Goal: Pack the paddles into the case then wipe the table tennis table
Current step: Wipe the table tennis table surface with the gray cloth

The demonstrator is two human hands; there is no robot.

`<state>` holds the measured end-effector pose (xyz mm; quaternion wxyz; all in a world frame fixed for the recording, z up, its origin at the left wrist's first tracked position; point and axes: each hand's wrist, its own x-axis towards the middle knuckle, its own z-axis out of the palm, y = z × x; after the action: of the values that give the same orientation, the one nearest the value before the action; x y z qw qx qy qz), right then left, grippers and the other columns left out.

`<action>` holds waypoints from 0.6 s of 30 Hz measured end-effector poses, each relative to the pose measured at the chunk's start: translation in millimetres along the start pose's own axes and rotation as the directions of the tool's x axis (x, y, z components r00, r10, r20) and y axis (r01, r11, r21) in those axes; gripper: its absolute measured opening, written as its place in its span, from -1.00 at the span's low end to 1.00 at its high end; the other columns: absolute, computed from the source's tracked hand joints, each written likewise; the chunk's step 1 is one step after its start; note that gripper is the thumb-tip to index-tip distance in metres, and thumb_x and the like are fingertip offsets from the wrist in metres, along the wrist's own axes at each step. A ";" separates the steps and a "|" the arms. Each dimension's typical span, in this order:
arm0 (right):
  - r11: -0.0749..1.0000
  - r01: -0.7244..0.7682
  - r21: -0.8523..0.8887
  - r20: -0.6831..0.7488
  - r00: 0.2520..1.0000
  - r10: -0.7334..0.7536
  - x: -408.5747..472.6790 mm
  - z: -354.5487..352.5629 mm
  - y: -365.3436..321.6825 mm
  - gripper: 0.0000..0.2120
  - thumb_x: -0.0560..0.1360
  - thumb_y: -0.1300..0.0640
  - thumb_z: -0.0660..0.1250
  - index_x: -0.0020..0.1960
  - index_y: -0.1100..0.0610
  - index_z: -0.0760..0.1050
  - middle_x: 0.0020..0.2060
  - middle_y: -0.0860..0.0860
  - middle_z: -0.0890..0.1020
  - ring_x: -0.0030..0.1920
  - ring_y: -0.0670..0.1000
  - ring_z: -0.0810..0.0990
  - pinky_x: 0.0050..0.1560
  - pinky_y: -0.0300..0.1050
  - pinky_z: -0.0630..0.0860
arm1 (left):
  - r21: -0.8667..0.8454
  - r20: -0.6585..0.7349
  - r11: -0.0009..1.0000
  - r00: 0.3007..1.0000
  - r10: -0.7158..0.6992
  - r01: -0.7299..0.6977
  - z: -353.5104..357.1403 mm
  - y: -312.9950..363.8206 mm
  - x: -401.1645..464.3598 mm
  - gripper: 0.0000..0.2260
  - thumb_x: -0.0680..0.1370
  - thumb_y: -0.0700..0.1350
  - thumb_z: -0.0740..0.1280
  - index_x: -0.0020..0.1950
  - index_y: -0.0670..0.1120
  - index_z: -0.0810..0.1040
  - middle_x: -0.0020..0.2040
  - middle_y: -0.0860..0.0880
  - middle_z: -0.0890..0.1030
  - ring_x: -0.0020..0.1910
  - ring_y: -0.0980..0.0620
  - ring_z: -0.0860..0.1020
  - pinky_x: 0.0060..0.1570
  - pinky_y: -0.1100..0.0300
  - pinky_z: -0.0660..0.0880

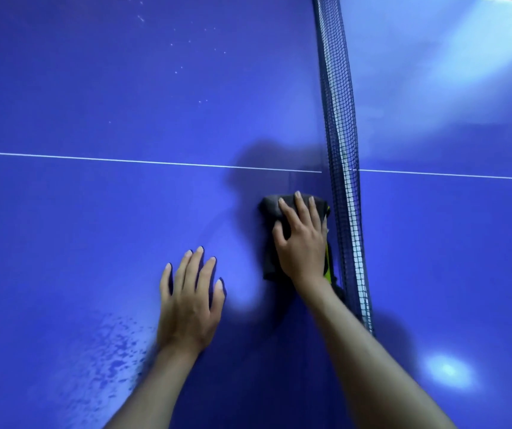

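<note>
Lower left of the frame: a mottled patch point(115, 351) of what looks like residue or moisture marks the blue tabletop point(78, 212); fine white specks point(175, 69) dot the upper left. A white centre line point(93, 158) crosses the frame from the left edge toward the net.

Lower centre: the left hand point(189, 305) lies flat on the tabletop, fingers straight and spread, holding nothing; it appears to serve as a brace.

Right of centre: the right hand point(302, 239) presses a dark cloth point(271, 209) onto the tabletop with fingers extended over it, thumb set against its left side. The cloth lies just beside the net point(341, 150), and a yellow-green edge shows along its right side.

Right of the net: the far half of the tabletop carries broad glare at the upper right. Paddles and case are not in view.

Step in hand, by judgement: wiping. Good practice would be even palm pressure, overlapping strokes parallel to the net without snagging the mesh, then working leftward to the mottled patch and the specks.
</note>
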<state>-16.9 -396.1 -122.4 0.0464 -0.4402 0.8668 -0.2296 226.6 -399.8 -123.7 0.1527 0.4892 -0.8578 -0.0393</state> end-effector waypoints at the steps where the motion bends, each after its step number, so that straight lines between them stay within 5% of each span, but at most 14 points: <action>1: 1.000 0.012 0.001 -0.002 1.000 -0.012 17.8 3.9 -1.1 -0.51 0.54 -0.10 0.23 0.46 -0.13 0.51 0.57 -0.06 0.38 0.62 0.06 0.21 0.58 0.26 0.16 | -0.002 -0.007 1.000 1.000 0.004 -0.004 1.0 -0.3 -0.2 -0.63 0.66 -0.02 0.24 0.41 -0.15 0.55 0.53 -0.15 0.44 0.53 -0.16 0.40 0.50 -0.29 0.25; 9: 0.998 0.065 0.018 0.036 0.997 -0.066 88.4 17.1 -6.7 -0.53 0.58 -0.08 0.21 0.48 -0.12 0.48 0.57 -0.06 0.37 0.63 0.07 0.19 0.62 0.19 0.05 | 0.019 -0.006 1.000 1.000 0.013 -0.013 3.4 -1.1 0.1 -0.61 0.66 0.00 0.24 0.43 -0.13 0.54 0.55 -0.14 0.42 0.55 -0.14 0.37 0.50 -0.31 0.24; 18: 0.992 0.100 0.073 0.039 0.994 -0.103 -48.0 5.2 -20.9 -0.56 0.60 -0.01 0.26 0.47 -0.11 0.49 0.58 -0.09 0.36 0.63 0.05 0.18 0.54 0.32 0.20 | 0.017 0.050 1.000 0.999 -0.003 0.002 -1.9 -2.8 0.9 -0.59 0.68 0.02 0.13 0.47 -0.09 0.48 0.55 -0.10 0.40 0.58 -0.10 0.30 0.56 -0.24 0.14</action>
<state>29.3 -370.8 -123.7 0.0687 -0.4867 0.8333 -0.2530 229.1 -401.9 -122.3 0.1273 0.4905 -0.8609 -0.0445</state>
